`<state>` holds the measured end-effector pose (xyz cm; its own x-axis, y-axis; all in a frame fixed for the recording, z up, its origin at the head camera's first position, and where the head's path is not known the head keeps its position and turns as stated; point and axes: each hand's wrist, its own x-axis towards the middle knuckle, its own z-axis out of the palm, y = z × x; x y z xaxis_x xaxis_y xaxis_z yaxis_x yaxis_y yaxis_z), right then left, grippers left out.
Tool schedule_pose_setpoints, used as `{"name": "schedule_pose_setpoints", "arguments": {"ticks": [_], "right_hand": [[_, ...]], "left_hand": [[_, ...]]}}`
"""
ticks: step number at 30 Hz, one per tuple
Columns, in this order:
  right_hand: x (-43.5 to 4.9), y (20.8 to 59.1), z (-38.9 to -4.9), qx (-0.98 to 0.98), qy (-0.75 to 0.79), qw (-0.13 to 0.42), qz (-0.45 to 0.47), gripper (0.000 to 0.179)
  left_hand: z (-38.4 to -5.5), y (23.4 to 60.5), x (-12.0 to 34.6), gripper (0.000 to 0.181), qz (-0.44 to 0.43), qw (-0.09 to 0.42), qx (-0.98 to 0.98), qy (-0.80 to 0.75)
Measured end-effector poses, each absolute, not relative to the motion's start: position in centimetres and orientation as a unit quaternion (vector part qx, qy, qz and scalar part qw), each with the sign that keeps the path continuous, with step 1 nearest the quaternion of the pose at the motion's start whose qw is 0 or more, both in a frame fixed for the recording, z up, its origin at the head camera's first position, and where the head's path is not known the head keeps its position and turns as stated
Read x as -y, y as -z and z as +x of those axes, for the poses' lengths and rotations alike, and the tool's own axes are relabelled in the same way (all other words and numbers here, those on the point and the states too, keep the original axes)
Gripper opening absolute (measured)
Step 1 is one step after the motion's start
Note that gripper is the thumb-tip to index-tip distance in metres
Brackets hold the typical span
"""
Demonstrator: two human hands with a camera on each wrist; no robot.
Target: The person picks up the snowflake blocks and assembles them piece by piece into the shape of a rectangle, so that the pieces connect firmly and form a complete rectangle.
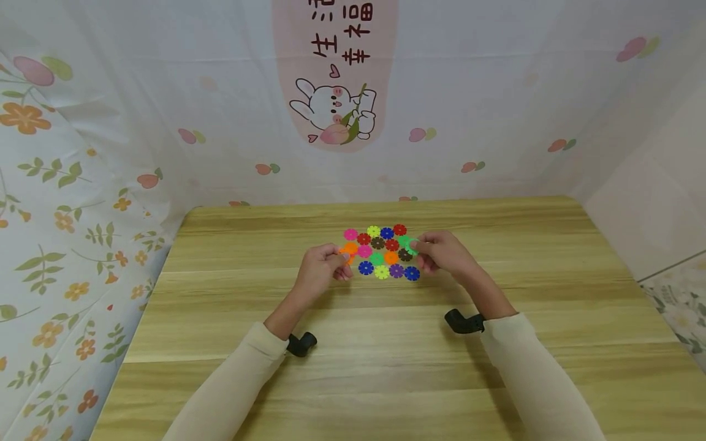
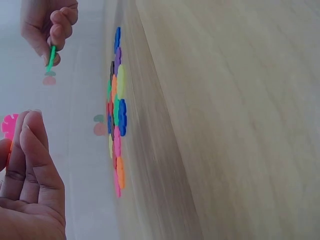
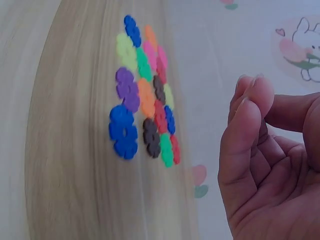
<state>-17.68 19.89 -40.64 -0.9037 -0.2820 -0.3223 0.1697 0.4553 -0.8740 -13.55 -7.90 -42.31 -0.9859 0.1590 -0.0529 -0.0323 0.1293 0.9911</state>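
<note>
Near the left edge of a group of flower-shaped notched plastic discs, my left hand (image 1: 320,269) pinches a disc between thumb and fingers. In the left wrist view a pink notched disc (image 2: 9,126) and an orange edge (image 2: 9,153) show at those fingertips. At the group's right side, my right hand (image 1: 448,254) pinches a green disc (image 1: 412,246), seen edge-on in the left wrist view. That green disc is hidden behind the fingers in the right wrist view. Both hands are raised over the table. Between them lie blue (image 1: 366,267), purple (image 1: 396,271), yellow, red, brown, pink, orange and green discs.
The discs lie in loose rows on a wood-grain table (image 1: 375,355). A white patterned cloth (image 1: 469,110) hangs behind its far edge, and a floral cloth (image 1: 72,245) hangs at the left. Black wrist mounts (image 1: 464,321) jut from both sleeves.
</note>
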Motion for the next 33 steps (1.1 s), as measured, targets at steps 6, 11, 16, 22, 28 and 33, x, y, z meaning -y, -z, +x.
{"name": "schedule_pose_setpoints", "arguments": {"ticks": [6, 11, 16, 22, 28, 33], "right_hand": [[-19.0, 39.8, -17.2, -0.820, 0.527, 0.218, -0.044, 0.034], [-18.2, 39.3, -16.8, -0.812, 0.535, 0.226, -0.051, 0.033], [-17.4, 39.0, -16.4, -0.807, 0.541, 0.228, -0.066, 0.033], [-16.6, 38.8, -16.1, -0.801, 0.548, 0.231, -0.066, 0.034], [-16.0, 38.7, -16.0, -0.796, 0.551, 0.239, -0.072, 0.034], [-15.8, 38.6, -15.8, -0.790, 0.558, 0.240, -0.084, 0.034]], "left_hand": [[-13.5, 42.4, 7.5, 0.020, 0.045, 0.083, -0.731, -0.675], [-13.4, 42.1, 7.1, 0.022, 0.040, 0.092, -0.717, -0.690], [-13.3, 42.0, 6.8, 0.023, 0.031, 0.107, -0.693, -0.712], [-13.3, 42.0, 6.6, 0.021, 0.027, 0.127, -0.669, -0.732], [-13.2, 41.8, 6.4, 0.023, 0.035, 0.125, -0.673, -0.728], [-13.3, 41.8, 6.2, 0.022, 0.038, 0.124, -0.671, -0.730]]}}
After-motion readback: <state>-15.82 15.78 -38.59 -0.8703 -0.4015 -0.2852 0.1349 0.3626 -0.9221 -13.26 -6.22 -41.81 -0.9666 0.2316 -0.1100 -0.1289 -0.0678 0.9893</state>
